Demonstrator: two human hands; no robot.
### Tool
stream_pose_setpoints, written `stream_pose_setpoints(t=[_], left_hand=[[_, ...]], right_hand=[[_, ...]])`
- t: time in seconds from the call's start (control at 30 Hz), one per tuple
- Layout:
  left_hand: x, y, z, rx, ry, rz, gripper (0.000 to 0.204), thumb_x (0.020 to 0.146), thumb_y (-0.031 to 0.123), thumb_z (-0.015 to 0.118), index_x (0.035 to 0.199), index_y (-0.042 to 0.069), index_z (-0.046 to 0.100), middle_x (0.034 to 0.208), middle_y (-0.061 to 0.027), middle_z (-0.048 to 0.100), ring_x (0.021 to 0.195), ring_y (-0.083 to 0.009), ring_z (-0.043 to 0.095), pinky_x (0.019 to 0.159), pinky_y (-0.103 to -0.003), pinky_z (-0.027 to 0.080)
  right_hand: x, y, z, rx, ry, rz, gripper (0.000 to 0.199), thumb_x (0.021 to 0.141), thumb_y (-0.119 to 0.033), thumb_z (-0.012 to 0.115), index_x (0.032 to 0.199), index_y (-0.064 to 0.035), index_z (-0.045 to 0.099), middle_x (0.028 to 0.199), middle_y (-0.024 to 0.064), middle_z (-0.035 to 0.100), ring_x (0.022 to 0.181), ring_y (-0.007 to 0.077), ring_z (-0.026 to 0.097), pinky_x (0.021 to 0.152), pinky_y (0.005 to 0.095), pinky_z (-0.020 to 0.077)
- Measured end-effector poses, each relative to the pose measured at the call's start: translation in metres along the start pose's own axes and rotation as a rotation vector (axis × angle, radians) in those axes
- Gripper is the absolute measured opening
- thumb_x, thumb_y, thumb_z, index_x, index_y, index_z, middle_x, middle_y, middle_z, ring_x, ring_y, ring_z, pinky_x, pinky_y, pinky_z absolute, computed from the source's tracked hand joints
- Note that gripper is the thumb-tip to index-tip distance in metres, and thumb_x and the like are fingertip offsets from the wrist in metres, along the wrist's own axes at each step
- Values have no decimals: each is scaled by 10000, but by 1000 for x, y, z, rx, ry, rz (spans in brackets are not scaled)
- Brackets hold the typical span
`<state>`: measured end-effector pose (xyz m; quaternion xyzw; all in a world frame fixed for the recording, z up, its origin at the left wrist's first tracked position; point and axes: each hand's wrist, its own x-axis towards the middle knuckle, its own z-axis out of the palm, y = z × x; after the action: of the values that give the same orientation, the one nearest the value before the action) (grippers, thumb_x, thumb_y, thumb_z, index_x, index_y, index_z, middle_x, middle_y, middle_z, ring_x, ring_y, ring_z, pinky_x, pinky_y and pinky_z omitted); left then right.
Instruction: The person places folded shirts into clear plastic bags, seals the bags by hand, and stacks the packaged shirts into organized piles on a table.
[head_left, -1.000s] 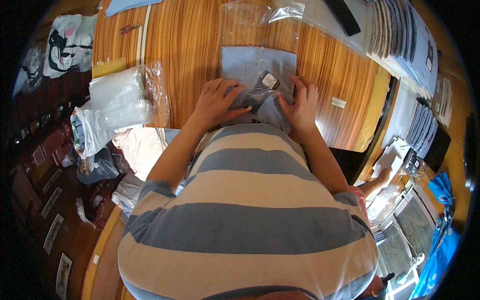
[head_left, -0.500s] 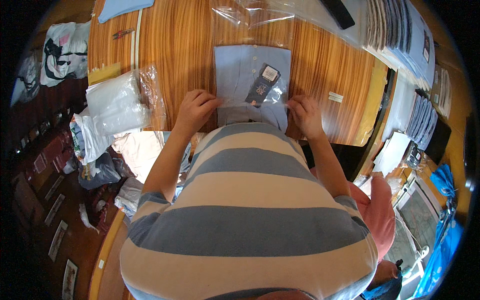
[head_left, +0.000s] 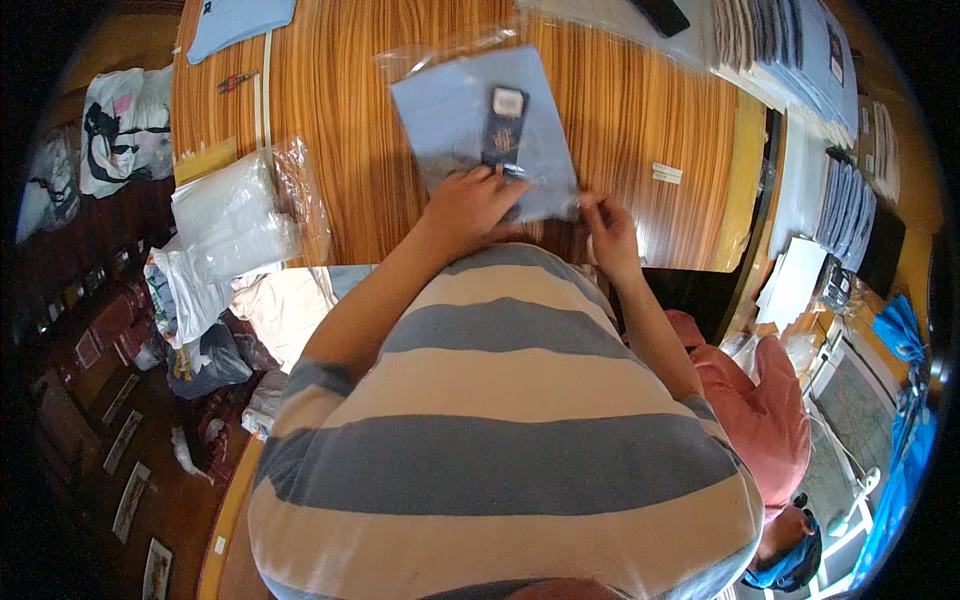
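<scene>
On the table (head_left: 330, 120), right hand (head_left: 608, 228) pinches bagged blue garment (head_left: 450, 112) at corner; left hand (head_left: 468, 208) touches it, grip indeterminable.

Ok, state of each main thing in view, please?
Blue garment: folded, slanted
Clear bag: around the garment
Dark tag: flat on the garment
Left hand: over the bag, grip unclear
Right hand: pinching the bag's lower right corner
Spare clear bags: piled flat
Snips: lying flat, blades unclear
Garment stack: folded, piled
</scene>
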<state>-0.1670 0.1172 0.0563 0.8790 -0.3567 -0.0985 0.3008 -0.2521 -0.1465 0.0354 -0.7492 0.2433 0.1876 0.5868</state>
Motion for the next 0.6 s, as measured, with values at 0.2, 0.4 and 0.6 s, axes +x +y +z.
stream_pose_setpoints(t=[0.2,0.4,0.6], left_hand=[[34,-1,6,-122,65,-87,192,918,258,703,1057,128,725,938,-86,710,833,-307,711,670,-453,576],[29,32,9,56,-7,157,199,963,274,675,1061,106,722,1023,-123,692,873,-318,710,658,-423,580],[-12,14,-47,105,-3,182,888,789,581,788,1483,97,519,1476,-151,541,1350,-372,532,1126,-552,419]], right_hand=[[17,-5,33,376,-56,153,287,1051,-231,642,1127,41,598,887,129,723,677,214,715,593,309,585],[95,26,97,47,169,-343,340,1014,-305,676,918,21,673,758,139,701,650,240,679,642,381,532],[52,-11,83,151,3,-153,368,1041,-341,642,1006,23,687,756,125,706,687,234,706,627,370,561]])
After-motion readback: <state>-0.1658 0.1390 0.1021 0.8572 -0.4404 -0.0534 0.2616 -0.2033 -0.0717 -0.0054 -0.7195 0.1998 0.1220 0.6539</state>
